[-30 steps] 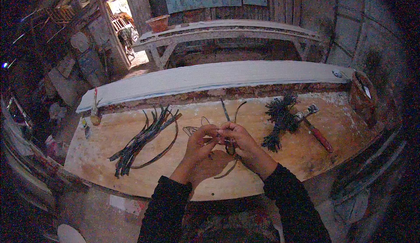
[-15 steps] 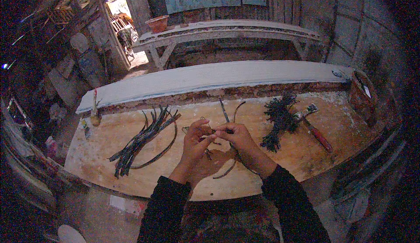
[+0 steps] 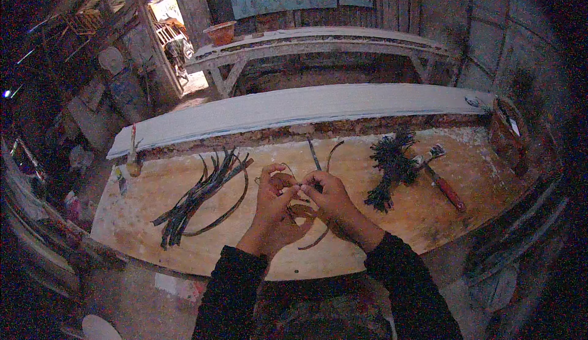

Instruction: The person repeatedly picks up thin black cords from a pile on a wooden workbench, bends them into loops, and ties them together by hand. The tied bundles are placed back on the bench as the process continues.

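My left hand (image 3: 274, 208) and my right hand (image 3: 340, 204) meet over the middle of the wooden board. Both are closed, their fingertips pinching a thin dark strip between them. A thin loop of it arches above my left fingers; the rest is mostly hidden by my hands. Beyond and under my right hand lie loose dark strips (image 3: 315, 154), one of them curved. Left of my hands rests a bundle of long, flat dark strips (image 3: 197, 200). To the right is a pile of short dark pieces (image 3: 392, 170), beside a tool with a red handle (image 3: 449, 194) and metal head.
A long whitish plank (image 3: 294, 104) runs along the board's (image 3: 138, 217) far edge. At the left corner stands a small pot-like object with a red-tipped stick (image 3: 133, 162). A brown container (image 3: 508, 132) is at the far right. Behind is a bench (image 3: 324, 40) bearing an orange-brown pot (image 3: 220, 34).
My right hand's fingers have shifted and curled slightly, while my left fingers have opened out a little around the thin strip. The bundle, pile and tool lie where they were.
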Available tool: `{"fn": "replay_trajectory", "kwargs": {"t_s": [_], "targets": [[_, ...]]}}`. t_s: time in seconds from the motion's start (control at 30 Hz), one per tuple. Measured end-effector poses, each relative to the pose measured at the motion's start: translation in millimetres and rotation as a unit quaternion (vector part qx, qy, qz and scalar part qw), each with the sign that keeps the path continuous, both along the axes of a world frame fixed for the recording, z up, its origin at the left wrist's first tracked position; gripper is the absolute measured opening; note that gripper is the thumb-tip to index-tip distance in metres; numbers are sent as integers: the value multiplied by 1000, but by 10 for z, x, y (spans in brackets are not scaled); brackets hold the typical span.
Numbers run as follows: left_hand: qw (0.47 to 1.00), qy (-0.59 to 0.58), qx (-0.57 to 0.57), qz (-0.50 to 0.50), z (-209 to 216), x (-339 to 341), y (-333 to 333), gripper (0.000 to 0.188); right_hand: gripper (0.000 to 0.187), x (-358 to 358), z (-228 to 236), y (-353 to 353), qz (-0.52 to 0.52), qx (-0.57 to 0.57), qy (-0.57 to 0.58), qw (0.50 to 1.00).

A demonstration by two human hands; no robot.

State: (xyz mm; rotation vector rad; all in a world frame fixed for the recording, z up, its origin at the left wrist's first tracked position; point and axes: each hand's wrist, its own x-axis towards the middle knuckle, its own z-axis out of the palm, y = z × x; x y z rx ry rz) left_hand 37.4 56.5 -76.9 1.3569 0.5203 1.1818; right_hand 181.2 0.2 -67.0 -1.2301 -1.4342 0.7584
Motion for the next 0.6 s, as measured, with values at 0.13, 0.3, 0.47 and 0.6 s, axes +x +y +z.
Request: {"fn": "replay_trajectory", "kwargs": {"t_s": [0.13, 0.3, 0.47, 0.6], "targets": [[998, -35, -25, -52, 10, -34, 42, 38, 16, 31, -34, 19, 42, -30, 61, 997], [989, -42, -105, -96, -210, -87, 195, 23, 15, -46, 95, -54, 155, -161, 372, 901], [989, -26, -101, -103, -191, -48, 173, 13, 14, 59, 109, -44, 179, -203, 399, 876], [997, 35, -33, -55, 0, -52, 26, 14, 11, 78, 180, -79, 184, -198, 419, 867]]}}
